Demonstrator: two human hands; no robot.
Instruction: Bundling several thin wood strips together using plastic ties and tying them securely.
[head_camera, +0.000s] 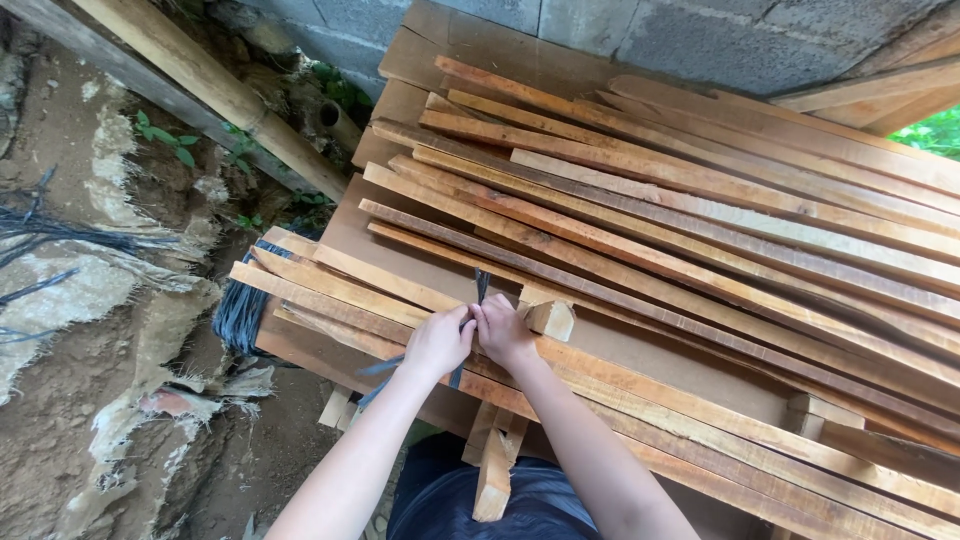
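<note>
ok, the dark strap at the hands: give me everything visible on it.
The dark strap is a thin, flat, blue-grey band, plastic by its look. It crosses the near wooden slats about square to their length. The left hand and right hand pinch it together; a loose end shows below them. A dark bundle lies at the slats' left end.

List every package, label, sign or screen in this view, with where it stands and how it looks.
None in view: no package, label, sign or screen.
Only bare wooden slats stacked on a board, a grey block wall, and both hands pinching a dark strap.
</note>
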